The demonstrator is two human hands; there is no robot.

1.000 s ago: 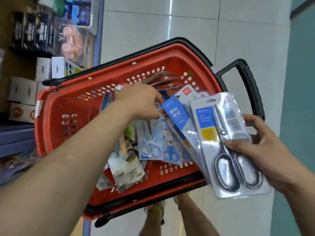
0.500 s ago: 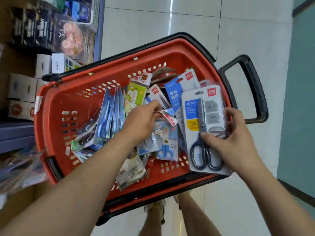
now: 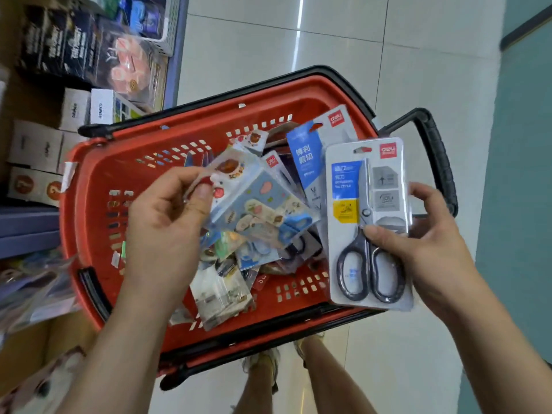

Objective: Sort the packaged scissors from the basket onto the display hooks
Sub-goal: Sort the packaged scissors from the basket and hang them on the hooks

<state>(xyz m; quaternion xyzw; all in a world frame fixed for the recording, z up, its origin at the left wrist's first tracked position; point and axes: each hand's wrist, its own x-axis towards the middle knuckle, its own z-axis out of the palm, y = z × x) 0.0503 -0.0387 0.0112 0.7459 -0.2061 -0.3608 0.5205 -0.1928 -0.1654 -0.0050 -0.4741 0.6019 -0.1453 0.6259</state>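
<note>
Pale floor tiles (image 3: 328, 40) fill the aisle, with stocked shelves (image 3: 74, 55) on my left. Below me the red basket (image 3: 98, 180) holds a loose heap of scissor packs. My right hand (image 3: 430, 243) pinches the grey-handled scissors pack (image 3: 367, 204) at its edge, label up, probably so I can read it. My left hand (image 3: 167, 222) pinches a cartoon-printed pack (image 3: 254, 201) by its top, above the heap, likely for sorting. No hooks in view.
</note>
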